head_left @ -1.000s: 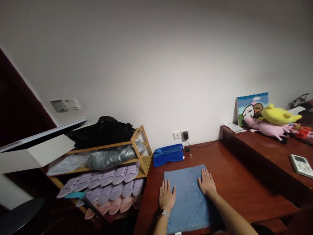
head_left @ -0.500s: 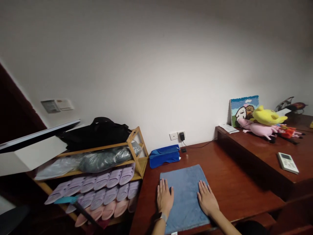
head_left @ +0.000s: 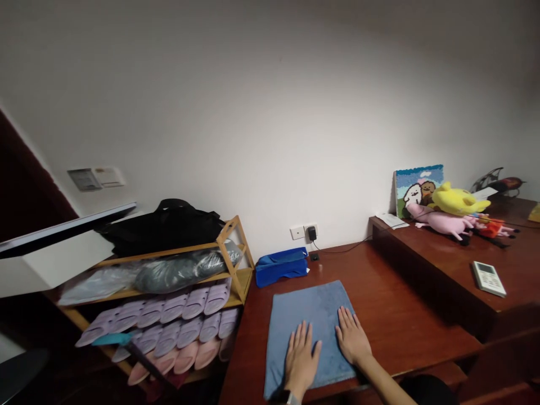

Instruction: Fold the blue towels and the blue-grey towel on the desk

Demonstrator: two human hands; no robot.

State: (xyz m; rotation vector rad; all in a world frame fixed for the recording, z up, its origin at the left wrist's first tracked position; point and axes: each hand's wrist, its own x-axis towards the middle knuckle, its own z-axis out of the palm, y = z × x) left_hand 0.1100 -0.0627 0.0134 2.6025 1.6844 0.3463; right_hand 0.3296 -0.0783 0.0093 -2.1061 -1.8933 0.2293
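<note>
A blue-grey cloth (head_left: 312,304) lies spread flat on the reddish-brown desk (head_left: 392,309), close to its front edge. Palm down on the lower middle of the cloth is my left hand (head_left: 302,360), fingers stretched out and a watch at the wrist. My right hand (head_left: 352,338) rests flat along the right edge of the cloth with its fingers extended. Neither hand grips anything. Behind the cloth, near the wall, sits a folded bright blue cloth (head_left: 282,266).
A wooden rack (head_left: 236,270) with purple and pink slippers (head_left: 194,304) and a black bag (head_left: 164,228) stands left. On the raised desk part at right are plush toys (head_left: 447,219), a picture (head_left: 417,188) and a white remote (head_left: 488,278). A plugged-in adapter (head_left: 311,233) has a cable.
My left hand has moved right and a little toward me, from the cloth's left edge onto its lower middle. My right hand stays at the right edge. The view has shifted slightly.
</note>
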